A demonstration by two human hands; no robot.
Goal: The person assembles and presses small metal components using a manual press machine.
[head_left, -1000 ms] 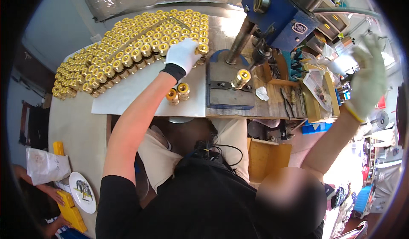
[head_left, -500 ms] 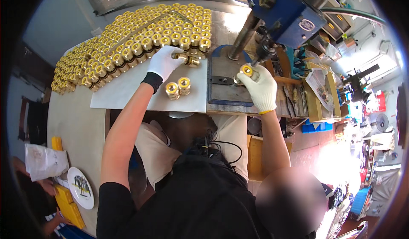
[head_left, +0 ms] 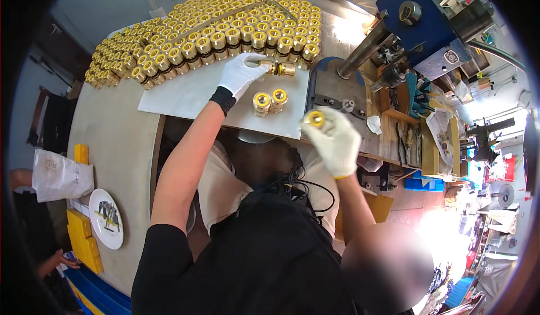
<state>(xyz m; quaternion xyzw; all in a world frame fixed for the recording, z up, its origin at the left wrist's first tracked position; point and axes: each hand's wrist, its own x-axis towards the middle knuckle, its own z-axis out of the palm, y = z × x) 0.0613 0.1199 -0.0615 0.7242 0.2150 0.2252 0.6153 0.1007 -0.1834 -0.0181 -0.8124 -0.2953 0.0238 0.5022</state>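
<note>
My left hand (head_left: 239, 78), in a white glove with a black cuff, is closed on a brass fitting (head_left: 287, 70) lying on its side, in front of the packed rows. A dark ring circles that fitting's middle. My right hand (head_left: 336, 142), gloved in off-white knit, grips another brass fitting (head_left: 316, 118) with its yellow-rimmed end facing up. It is at the right front edge of the white board (head_left: 191, 102), left of the press base. Between my hands, a pair of brass fittings (head_left: 262, 103) stand upright on the board.
Many brass fittings (head_left: 216, 39) stand in tight rows, with a metal frame across them. A blue drill press (head_left: 416, 20) rises at the right, a clamp bar on its base. Pliers (head_left: 401, 143) lie beside it. At left are a white plate (head_left: 106, 230), yellow boxes (head_left: 84, 242) and another person's hand (head_left: 59, 260).
My right hand has come off the press base, moving left and nearer with its fitting. My left hand still grips the sideways fitting. The whole view has shifted.
</note>
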